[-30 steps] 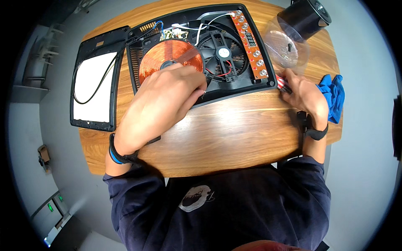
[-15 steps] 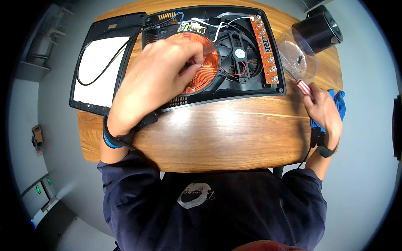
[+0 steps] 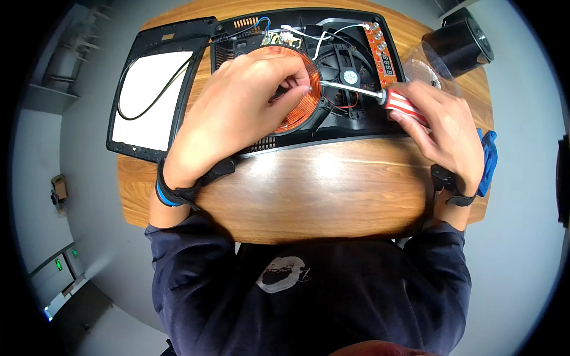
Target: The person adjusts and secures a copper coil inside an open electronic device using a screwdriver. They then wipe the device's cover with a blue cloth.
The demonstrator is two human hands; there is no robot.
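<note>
Only got the head cam here. Right hand (image 3: 445,121) is wrapped round the screwdriver (image 3: 407,107), thumb and fingers closed on the red-and-white handle. The shaft pokes out to the left over the fan (image 3: 350,77), with the tip right by the other hand's fingertips; can't tell if they actually touch. Left hand (image 3: 255,98) is over the coil (image 3: 309,108), thumb and index pinching a tiny shiny bit (image 3: 307,90), too small to name. All that's above the open black case (image 3: 344,126).

Compared to half a second ago: the screwdriver was off past the case's right edge, next to the clear cup (image 3: 436,68); now it's across the case and the right hand has come in with it. Left hand's still over the coil, same pinch.
</note>
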